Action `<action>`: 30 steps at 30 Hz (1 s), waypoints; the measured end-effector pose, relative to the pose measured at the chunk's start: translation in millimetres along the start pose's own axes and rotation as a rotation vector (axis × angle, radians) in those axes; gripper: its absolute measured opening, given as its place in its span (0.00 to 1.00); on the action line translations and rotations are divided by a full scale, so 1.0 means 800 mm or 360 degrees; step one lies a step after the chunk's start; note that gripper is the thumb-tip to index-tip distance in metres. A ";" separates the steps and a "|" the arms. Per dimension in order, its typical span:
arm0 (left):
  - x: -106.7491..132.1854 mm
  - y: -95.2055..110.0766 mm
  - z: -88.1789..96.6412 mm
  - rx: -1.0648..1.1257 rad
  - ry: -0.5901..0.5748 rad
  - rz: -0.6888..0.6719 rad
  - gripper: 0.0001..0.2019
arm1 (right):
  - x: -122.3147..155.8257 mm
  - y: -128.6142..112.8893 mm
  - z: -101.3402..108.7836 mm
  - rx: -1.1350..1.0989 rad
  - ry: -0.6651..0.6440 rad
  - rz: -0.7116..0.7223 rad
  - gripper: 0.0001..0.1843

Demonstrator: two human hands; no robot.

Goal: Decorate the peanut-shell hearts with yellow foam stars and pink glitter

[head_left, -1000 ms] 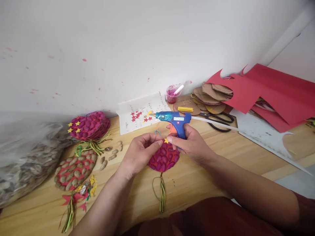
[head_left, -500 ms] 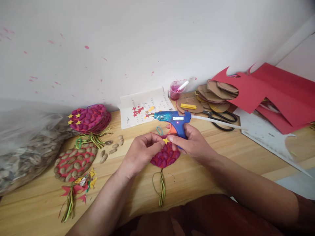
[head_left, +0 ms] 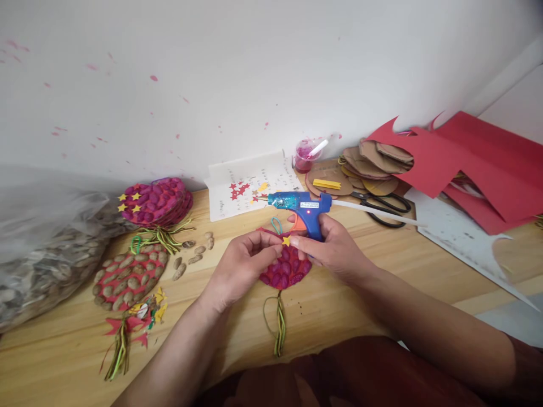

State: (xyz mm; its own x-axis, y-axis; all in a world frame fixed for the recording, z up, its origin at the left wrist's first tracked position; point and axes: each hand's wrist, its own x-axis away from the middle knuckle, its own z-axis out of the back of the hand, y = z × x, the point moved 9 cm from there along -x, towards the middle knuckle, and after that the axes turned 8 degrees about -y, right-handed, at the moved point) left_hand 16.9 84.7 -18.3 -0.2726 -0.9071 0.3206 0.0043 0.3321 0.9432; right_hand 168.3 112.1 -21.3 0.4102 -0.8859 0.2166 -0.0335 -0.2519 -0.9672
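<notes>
A round red ornament covered in painted shells lies on the wooden table, with a teal loop at its top and a green-yellow tassel trailing below. My left hand curls over its left edge, fingertips pinched near a small yellow star. My right hand grips the handle of a blue glue gun, nozzle pointing left, and its forefinger presses by the star. A white glue stick juts from the gun's back.
To the left lie a stack of finished ornaments, an unpainted shell ornament, loose shells and a bag of shells. At the back are a sheet with star stickers, a pink cup, cardboard discs, scissors and red paper.
The ornament and both hands have shifted slightly away from me; the star stays pinned between the fingertips. The glue gun remains in the right hand.
</notes>
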 end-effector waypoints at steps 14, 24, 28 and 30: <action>-0.002 -0.007 0.003 0.0005 0.0041 0.0027 0.09 | 0.002 0.002 -0.003 0.0009 -0.0006 -0.0010 0.19; -0.003 -0.006 0.013 0.0015 -0.0021 0.0026 0.08 | 0.002 0.002 -0.006 0.0036 -0.0056 -0.0035 0.15; -0.001 -0.001 0.042 -0.0004 0.0063 -0.0014 0.09 | 0.004 -0.016 0.002 0.0097 -0.0010 0.0096 0.15; 0.001 0.004 0.062 -0.0061 0.0158 -0.0041 0.09 | 0.008 -0.022 0.005 0.0248 0.0017 0.0117 0.16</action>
State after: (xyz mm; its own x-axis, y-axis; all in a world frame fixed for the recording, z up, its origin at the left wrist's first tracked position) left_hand -30.9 97.6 -19.2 -0.1763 -0.9370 0.3017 0.0357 0.3002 0.9532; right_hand 175.4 112.9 -3.3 0.4019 -0.9041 0.1452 0.0790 -0.1238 -0.9892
